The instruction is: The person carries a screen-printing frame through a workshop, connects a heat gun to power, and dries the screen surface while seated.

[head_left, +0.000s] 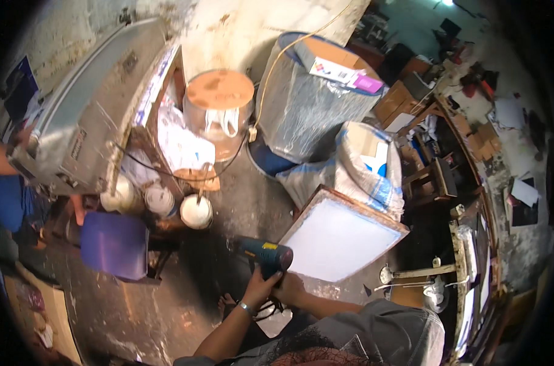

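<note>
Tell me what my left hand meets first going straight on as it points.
Past the power tool it grips, your left hand would probably meet the white board first, though depth is unclear.

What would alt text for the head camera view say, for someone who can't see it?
The left hand grips a teal handheld power tool, the right hand close by. A framed white panel is to its right, a purple seat left.

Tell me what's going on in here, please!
A person is holding a dark teal heat gun in their left hand, with its nozzle pointing left. Their right hand is close beside it, but I can't tell whether it's gripping anything. To the right of the heat gun is a pale framed panel, in front of a woven sack.
</note>
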The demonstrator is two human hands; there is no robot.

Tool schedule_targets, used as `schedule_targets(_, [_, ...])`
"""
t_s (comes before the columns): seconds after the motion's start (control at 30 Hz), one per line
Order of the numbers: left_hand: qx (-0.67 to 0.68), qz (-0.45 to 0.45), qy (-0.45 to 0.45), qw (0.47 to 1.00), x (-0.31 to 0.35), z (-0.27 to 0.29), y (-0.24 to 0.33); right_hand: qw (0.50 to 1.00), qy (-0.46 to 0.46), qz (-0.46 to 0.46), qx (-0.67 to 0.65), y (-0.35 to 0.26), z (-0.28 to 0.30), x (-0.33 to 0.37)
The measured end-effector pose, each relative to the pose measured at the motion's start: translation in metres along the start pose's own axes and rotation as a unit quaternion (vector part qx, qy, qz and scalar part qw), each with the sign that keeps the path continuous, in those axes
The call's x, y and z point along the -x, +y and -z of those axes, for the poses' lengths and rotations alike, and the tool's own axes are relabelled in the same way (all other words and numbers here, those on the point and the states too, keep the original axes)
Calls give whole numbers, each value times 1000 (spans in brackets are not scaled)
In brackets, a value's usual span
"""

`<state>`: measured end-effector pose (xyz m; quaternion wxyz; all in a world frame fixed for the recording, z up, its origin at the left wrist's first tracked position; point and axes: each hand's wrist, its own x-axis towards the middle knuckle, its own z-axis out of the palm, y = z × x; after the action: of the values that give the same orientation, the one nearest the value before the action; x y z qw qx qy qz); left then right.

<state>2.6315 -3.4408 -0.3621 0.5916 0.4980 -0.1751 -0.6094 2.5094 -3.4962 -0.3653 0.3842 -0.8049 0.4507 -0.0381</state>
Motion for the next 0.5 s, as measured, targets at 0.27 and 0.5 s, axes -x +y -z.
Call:
schedule_targets(0.27, [-78, 53, 22, 995, -8, 43, -29, 996, 55, -32, 56, -5, 9, 35])
schedule_targets(0.5, [-44, 0, 105, 993, -70, 41, -59, 976, -1, -210, -53, 71, 44, 64])
